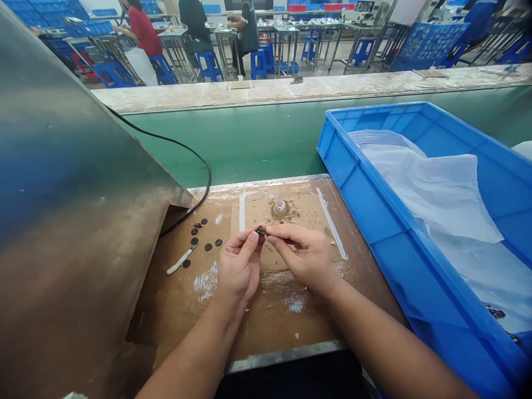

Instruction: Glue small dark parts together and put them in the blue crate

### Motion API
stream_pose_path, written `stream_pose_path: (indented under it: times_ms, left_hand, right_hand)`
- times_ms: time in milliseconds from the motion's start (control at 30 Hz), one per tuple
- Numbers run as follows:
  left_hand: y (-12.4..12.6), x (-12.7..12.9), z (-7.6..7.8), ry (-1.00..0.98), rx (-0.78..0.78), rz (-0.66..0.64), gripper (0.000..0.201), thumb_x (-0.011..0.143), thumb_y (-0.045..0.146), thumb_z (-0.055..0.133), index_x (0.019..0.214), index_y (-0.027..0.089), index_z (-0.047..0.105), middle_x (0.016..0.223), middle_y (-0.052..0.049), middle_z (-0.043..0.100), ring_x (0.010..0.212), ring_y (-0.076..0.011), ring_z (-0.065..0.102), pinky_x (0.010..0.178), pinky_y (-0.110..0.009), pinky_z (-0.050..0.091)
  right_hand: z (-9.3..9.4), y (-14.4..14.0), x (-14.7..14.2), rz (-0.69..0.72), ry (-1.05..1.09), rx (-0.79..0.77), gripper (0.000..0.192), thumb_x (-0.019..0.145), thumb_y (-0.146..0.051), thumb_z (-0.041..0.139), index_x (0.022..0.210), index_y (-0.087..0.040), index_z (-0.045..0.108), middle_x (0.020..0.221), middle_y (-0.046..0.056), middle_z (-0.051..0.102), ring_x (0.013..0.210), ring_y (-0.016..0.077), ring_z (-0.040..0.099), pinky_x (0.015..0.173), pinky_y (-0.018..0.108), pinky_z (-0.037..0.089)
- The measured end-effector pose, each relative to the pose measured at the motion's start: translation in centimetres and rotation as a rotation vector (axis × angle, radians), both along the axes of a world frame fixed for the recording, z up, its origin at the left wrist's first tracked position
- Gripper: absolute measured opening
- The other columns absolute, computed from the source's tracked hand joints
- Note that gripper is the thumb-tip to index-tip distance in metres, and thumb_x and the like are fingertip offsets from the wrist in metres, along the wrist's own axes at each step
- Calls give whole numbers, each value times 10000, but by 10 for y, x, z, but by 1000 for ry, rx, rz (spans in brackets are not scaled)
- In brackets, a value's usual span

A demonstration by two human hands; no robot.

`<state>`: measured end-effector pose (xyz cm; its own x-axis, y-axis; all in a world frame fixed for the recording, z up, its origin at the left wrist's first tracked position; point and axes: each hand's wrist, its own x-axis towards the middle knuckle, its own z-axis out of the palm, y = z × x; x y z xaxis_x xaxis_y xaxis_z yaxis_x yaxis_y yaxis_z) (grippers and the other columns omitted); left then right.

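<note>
Metalwork [75, 221] on one side, blue bin [374, 210] on the other, table [274, 332] wedged between

So the metalwork eats up basically the whole left, with its slanted edge cutting across that side of the table. The bin's long wall runs diagonally down the right, near the right forearm [382, 327], so sideways room there is pretty snug. A green surface [228, 149] lies beyond the far edge, and metal trim [286, 356] lines the near one. Most open bit: the brown patch between the forearms.

Cardboard sheet [303, 210] sits mid-table, white strips [241, 213] along both sides. Left hand [240, 263] and right hand [305, 255] meet above it, fingertips nearly touching. Black cable [203, 160] loops down at the upper left. Then a pale-handled tool [179, 263], a clear lump [280, 207] in a blotchy patch, and some dark discs [208, 247].

Tiniest: the dark part [261, 231], over the cardboard, pinched between thumb and fingers of both hands. Looks blackish with a yellowish fleck; finer detail's too small to make out.
</note>
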<state>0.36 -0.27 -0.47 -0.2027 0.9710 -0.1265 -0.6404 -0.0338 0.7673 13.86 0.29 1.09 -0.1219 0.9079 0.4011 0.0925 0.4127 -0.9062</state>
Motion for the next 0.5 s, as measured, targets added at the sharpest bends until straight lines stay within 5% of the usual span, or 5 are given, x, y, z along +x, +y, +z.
stream_pose_path:
  times_ms: [333, 500]
  left_hand:
    - [-5, 1, -15, 371, 123, 73, 221, 813, 266, 799, 1016, 183, 769, 1105, -103, 725, 1084, -228, 676, 1040, -343, 509]
    - [-5, 2, -3, 413, 195, 117, 252, 924, 351, 662, 1100, 188, 741, 1202, -123, 683, 1100, -242, 652, 969, -352, 529]
  right_hand:
    - [2, -1, 3, -59, -159, 178, 285, 932, -161, 610, 1150, -310, 718, 1154, 4, 741, 1068, 193, 707, 957, 399, 588]
    - [2, 5, 6, -136, -144, 195, 218, 925, -190, 622, 1093, -280, 729, 1065, 15, 755, 997, 172, 703, 917, 361, 587]
